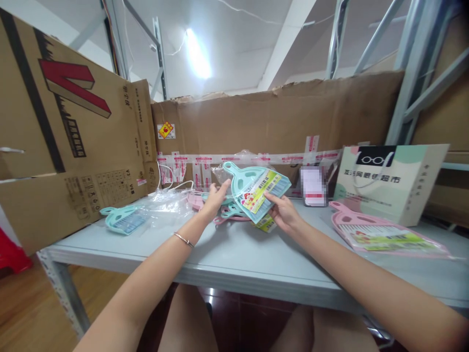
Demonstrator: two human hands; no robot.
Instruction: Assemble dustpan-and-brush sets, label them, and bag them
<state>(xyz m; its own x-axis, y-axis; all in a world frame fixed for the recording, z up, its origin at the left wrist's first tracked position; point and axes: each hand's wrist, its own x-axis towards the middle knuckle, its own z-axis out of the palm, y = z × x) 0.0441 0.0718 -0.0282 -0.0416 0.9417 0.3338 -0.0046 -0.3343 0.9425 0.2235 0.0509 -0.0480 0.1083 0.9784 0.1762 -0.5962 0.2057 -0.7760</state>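
Observation:
A mint-green mini dustpan and brush set with a yellow-green label card is raised above the table, its handle pointing up and left. My right hand grips its lower right edge, thumb on the label side. Beside the handle, my left hand has its fingers apart, close to some clear plastic film; whether a fingertip touches the film I cannot make out. Beneath the raised set lie more pink and green dustpan sets, partly hidden by it and by my hands.
On the left lie another green dustpan set and crumpled clear plastic bags. A bagged pink dustpan set, a paper bag and a blurred-screen phone are on the right. Cardboard boxes wall the back and left.

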